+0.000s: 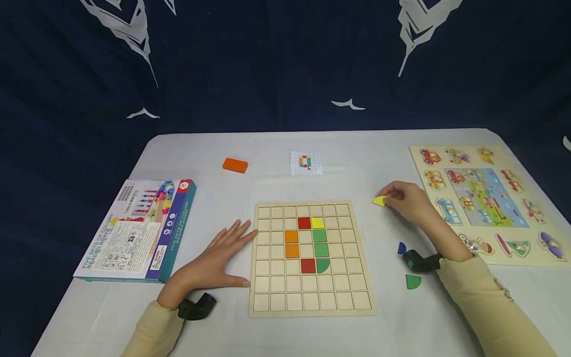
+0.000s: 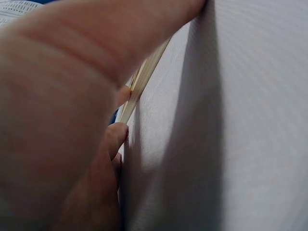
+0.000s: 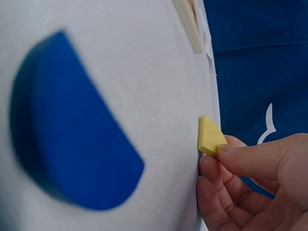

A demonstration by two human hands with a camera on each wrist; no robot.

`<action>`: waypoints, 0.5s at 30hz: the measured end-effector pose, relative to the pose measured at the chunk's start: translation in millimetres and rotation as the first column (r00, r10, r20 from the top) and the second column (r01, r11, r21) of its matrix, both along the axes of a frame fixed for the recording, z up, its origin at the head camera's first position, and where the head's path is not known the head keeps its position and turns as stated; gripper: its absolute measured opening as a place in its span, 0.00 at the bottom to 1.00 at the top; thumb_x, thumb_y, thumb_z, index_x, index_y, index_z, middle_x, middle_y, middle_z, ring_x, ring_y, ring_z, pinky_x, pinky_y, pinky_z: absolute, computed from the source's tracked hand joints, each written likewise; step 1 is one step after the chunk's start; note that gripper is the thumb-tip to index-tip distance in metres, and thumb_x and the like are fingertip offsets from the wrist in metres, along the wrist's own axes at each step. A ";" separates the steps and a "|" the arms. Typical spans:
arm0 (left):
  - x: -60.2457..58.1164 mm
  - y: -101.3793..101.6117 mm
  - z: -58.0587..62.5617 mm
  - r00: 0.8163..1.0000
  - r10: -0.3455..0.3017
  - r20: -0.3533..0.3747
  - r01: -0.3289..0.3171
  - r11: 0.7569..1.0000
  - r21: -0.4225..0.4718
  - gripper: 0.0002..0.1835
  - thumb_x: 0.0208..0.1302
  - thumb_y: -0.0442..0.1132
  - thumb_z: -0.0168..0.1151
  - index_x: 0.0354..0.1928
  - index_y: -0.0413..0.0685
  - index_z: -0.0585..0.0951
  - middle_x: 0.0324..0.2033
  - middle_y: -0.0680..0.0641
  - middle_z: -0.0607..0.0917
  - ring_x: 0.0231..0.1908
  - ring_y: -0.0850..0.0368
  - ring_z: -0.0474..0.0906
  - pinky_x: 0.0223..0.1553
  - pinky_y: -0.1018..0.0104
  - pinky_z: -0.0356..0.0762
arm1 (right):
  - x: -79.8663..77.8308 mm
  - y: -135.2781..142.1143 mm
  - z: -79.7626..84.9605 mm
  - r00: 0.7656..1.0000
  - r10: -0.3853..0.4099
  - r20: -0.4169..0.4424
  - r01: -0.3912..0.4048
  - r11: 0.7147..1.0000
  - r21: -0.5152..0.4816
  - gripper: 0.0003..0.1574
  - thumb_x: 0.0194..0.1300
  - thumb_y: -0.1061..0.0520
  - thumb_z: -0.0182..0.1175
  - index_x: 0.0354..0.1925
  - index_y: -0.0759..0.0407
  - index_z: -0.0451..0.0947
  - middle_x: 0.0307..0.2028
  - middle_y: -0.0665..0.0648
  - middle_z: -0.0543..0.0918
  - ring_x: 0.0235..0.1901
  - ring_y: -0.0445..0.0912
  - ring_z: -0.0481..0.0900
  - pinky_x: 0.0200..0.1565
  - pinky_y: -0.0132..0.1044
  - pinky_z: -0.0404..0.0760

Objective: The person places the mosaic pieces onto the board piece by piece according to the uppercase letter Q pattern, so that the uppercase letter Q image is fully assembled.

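Observation:
My right hand [image 1: 405, 201] pinches a yellow quarter-circle block [image 1: 379, 201] between thumb and fingers, to the right of the wooden grid board [image 1: 271, 300]. Spread out flat, my left hand [image 1: 218, 259] rests on the cloth with its fingertips at the board's left edge. On the board sit red squares [image 1: 304, 223], a yellow quarter-circle [image 1: 317, 222], orange squares [image 1: 291, 237], green squares [image 1: 319, 235] and a green quarter-circle [image 1: 322, 266]. Beside my right wrist lie a blue rounded block [image 3: 82, 130] and a loose green quarter-circle [image 1: 413, 281].
Behind the board are a small printed pattern card [image 1: 305, 162] and an orange block [image 1: 235, 165]. A boxed toy set [image 1: 134, 230] lies at left. At right, a picture puzzle board [image 1: 488, 198] reaches under my right forearm. A dark curtain [image 1: 276, 64] hangs behind the table.

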State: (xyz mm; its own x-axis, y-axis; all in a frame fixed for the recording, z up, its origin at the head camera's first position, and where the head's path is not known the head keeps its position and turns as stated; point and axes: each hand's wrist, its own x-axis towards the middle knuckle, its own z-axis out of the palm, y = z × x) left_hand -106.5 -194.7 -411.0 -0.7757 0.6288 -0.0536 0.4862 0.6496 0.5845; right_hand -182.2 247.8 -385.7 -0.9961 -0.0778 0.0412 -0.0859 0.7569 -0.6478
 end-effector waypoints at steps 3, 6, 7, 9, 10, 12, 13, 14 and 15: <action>0.0 0.1 0.2 1.000 -0.001 0.001 0.001 1.000 -0.002 0.57 0.41 0.57 0.75 0.72 0.51 0.55 0.72 0.46 0.47 0.70 0.48 0.34 0.65 0.46 0.31 | -0.1 -0.5 0.3 1.000 0.006 0.018 -0.005 0.999 -0.053 0.06 0.61 0.68 0.58 0.38 0.69 0.78 0.30 0.60 0.81 0.29 0.49 0.76 0.28 0.30 0.74; 0.0 0.3 0.5 1.000 -0.001 0.001 0.001 1.000 -0.002 0.57 0.41 0.57 0.75 0.72 0.51 0.55 0.72 0.46 0.47 0.70 0.48 0.34 0.65 0.46 0.31 | 0.1 -5.7 2.7 0.998 0.019 0.054 -0.011 0.991 -0.134 0.07 0.63 0.68 0.58 0.40 0.71 0.77 0.32 0.62 0.82 0.29 0.45 0.78 0.29 0.28 0.77; 0.0 0.2 0.5 1.000 -0.001 0.000 0.001 1.000 0.000 0.57 0.41 0.57 0.75 0.72 0.51 0.55 0.72 0.46 0.47 0.70 0.48 0.34 0.65 0.46 0.31 | 0.2 -8.6 4.3 0.998 0.026 0.062 -0.016 0.988 -0.156 0.08 0.62 0.67 0.58 0.40 0.71 0.77 0.32 0.62 0.82 0.30 0.44 0.79 0.30 0.28 0.78; 0.0 0.3 0.3 1.000 -0.001 -0.002 0.001 1.000 0.003 0.57 0.41 0.57 0.75 0.72 0.51 0.56 0.72 0.46 0.47 0.70 0.48 0.34 0.65 0.46 0.31 | 0.4 -16.2 7.4 0.996 0.044 0.077 -0.027 0.979 -0.200 0.08 0.63 0.67 0.58 0.41 0.72 0.77 0.33 0.63 0.82 0.30 0.42 0.79 0.31 0.28 0.79; 0.0 0.3 0.2 1.000 -0.001 -0.004 0.002 1.000 0.004 0.57 0.41 0.57 0.75 0.72 0.51 0.56 0.72 0.46 0.47 0.70 0.48 0.34 0.65 0.46 0.31 | 0.4 -20.6 9.3 0.995 0.052 0.082 -0.033 0.975 -0.219 0.09 0.63 0.67 0.58 0.41 0.72 0.77 0.33 0.63 0.82 0.30 0.42 0.79 0.32 0.29 0.79; 0.0 0.4 0.1 1.000 -0.002 -0.006 0.002 1.000 0.007 0.57 0.41 0.57 0.75 0.72 0.51 0.56 0.72 0.45 0.47 0.70 0.48 0.34 0.65 0.46 0.31 | 0.3 -30.6 13.0 0.994 0.067 0.091 -0.043 0.968 -0.246 0.09 0.63 0.66 0.59 0.40 0.72 0.77 0.33 0.62 0.81 0.30 0.43 0.79 0.33 0.30 0.79; 0.0 0.4 0.2 1.000 -0.002 -0.007 0.002 1.000 0.007 0.57 0.41 0.56 0.75 0.72 0.52 0.56 0.72 0.45 0.47 0.70 0.48 0.34 0.65 0.46 0.31 | 0.1 -36.2 14.8 0.992 0.077 0.096 -0.050 0.963 -0.263 0.09 0.63 0.66 0.59 0.40 0.72 0.77 0.33 0.62 0.81 0.31 0.44 0.80 0.33 0.31 0.80; 0.0 0.4 0.3 1.000 -0.001 -0.007 0.001 1.000 0.007 0.57 0.41 0.56 0.75 0.72 0.52 0.56 0.72 0.45 0.47 0.70 0.48 0.34 0.65 0.46 0.31 | -0.1 -42.1 16.4 0.991 0.085 0.103 -0.053 0.958 -0.283 0.09 0.63 0.66 0.59 0.40 0.72 0.77 0.32 0.62 0.81 0.31 0.46 0.80 0.34 0.32 0.80; 0.1 0.4 0.4 1.000 -0.001 -0.008 0.001 1.000 0.007 0.57 0.41 0.56 0.75 0.72 0.52 0.56 0.72 0.45 0.47 0.70 0.48 0.34 0.65 0.46 0.31 | 0.0 -48.2 18.0 0.989 0.095 0.111 -0.057 0.951 -0.305 0.09 0.63 0.66 0.59 0.40 0.72 0.77 0.32 0.62 0.81 0.32 0.48 0.81 0.35 0.33 0.80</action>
State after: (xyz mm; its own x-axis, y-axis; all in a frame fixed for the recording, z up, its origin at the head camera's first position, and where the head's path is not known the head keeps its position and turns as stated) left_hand -106.4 -194.3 -410.6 -0.7753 0.6301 -0.0430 0.4917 0.6450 0.5850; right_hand -182.3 199.6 -367.7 -0.9866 -0.1560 -0.0483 -0.0405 0.5205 -0.8529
